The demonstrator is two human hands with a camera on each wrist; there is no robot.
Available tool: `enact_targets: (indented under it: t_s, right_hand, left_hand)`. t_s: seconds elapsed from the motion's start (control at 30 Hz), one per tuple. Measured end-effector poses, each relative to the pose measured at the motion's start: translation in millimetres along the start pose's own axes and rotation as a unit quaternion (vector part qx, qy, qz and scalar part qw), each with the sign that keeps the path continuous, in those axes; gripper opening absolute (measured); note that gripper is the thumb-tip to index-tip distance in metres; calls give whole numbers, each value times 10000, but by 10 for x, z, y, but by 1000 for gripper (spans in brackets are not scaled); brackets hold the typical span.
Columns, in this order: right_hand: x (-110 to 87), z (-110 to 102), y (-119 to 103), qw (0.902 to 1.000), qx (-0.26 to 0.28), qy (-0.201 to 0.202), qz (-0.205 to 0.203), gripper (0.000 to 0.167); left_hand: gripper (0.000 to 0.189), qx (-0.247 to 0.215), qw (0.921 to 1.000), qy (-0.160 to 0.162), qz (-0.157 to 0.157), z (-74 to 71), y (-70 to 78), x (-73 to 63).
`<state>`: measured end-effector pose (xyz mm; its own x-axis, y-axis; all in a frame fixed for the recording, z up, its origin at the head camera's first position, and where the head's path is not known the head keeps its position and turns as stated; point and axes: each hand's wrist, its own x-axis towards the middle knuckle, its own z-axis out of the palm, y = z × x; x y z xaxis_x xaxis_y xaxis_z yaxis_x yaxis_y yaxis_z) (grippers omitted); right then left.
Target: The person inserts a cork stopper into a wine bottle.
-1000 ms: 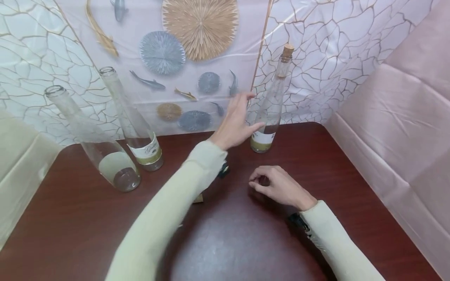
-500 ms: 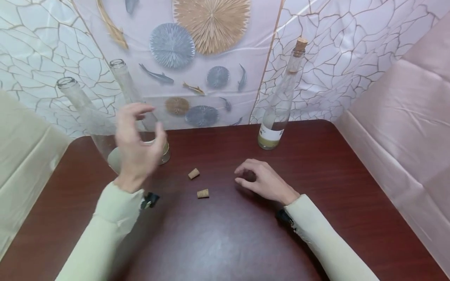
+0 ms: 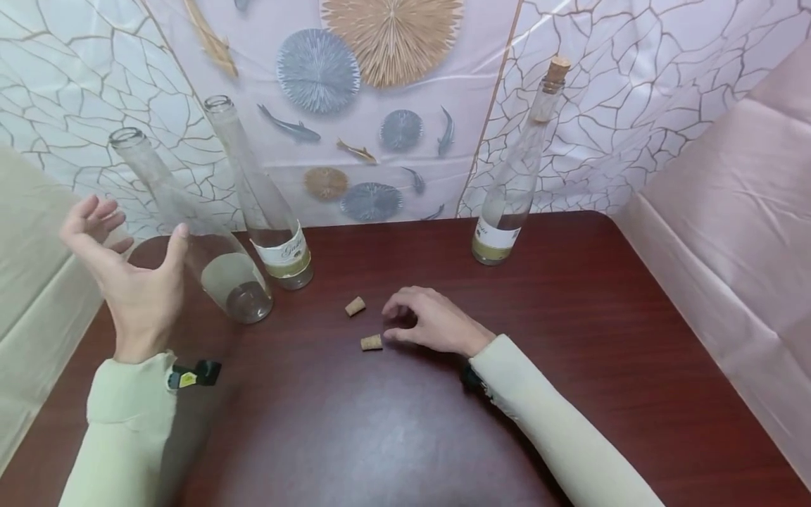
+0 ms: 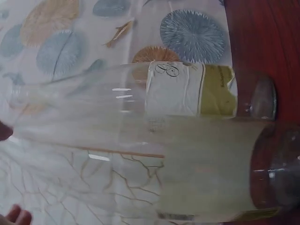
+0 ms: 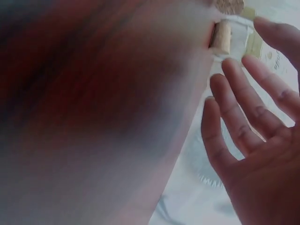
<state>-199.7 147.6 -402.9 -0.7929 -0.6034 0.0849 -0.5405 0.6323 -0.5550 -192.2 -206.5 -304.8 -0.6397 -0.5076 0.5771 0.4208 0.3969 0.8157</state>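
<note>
My left hand [image 3: 136, 282] is raised at the left with thumb and fingers spread, holding nothing. Just beyond it stands the nearer clear glass bottle [image 3: 231, 271], uncorked, its pale label side toward me; in the left wrist view this bottle [image 4: 206, 173] fills the lower part, with a thumb tip at the left edge. My right hand [image 3: 437, 320] is low over the table, fingers loosely bent and holding nothing. Its fingertips are right beside a small cork [image 3: 371, 343]. A second cork [image 3: 355, 306] lies a little farther back. The right wrist view shows the fingers apart, a cork [image 5: 222, 37] beyond them.
Behind the nearer bottle stands another uncorked bottle [image 3: 281, 246] with a white and gold label. At the back right is a bottle [image 3: 500, 218] with a cork [image 3: 557, 70] in its neck. A patterned cloth [image 3: 380, 127] hangs behind the dark red table [image 3: 355, 436].
My left hand has swept from near the corked bottle across to the far left, uncovering both corks. My right hand has moved left, toward the corks. The head view has shifted slightly.
</note>
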Motion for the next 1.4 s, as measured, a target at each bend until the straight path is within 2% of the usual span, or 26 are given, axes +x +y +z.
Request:
enact_targets:
  t_s: [0.1,0.17,0.23,0.3,0.43,0.5,0.6,0.67,0.9,1.13,1.27,1.4]
  right_hand:
    - [66,32,-54,9995,-23,-298,32,30]
    - [96,48,-84,9988,-38,-479,92,30]
    - [121,64,-112,9979,-68,-633,144,31]
    - [141,79,-139,9970,-137,-737,169,32]
    - [165,94,-182,9959,-295,-828,218,29]
    - [164,84,-192,9953,-366,-864,229,26]
    - [157,64,-199,9944,-420,-945,197,20]
    - [150,58,-204,9941,-441,-977,146,17]
    - [112,38,-227,9943,46,-1048,211,16]
    - [50,-36,-210,9950,545,-811,183,15]
    - [-2,-101,-166,9953,662,-652,269,17]
    - [-59,-167,-119,9939,854,-621,313,17]
  left_hand:
    - [84,-146,9957,-685,-610,-59,-151,24]
    - [86,-495,9875,-1075,-1037,-77,-231,29]
    - [85,-671,9803,-1362,-1263,-90,-290,29]
    - [78,-660,9772,-1583,-1250,-101,-326,25]
    - [63,189,9773,-1910,-892,-111,-331,25]
    - [63,562,9727,-2084,-851,-105,-317,33]
    - [67,876,9657,-2282,-875,-93,-310,41]
    - [67,971,9646,-2309,-829,-89,-309,38]
    - [61,840,9760,-1888,-687,-84,-283,10]
    - [60,966,9804,-1653,-461,-125,-244,-40]
    - [59,882,9828,-1593,-306,-151,-170,-71]
    - [57,825,9825,-1668,-109,-157,-41,-123]
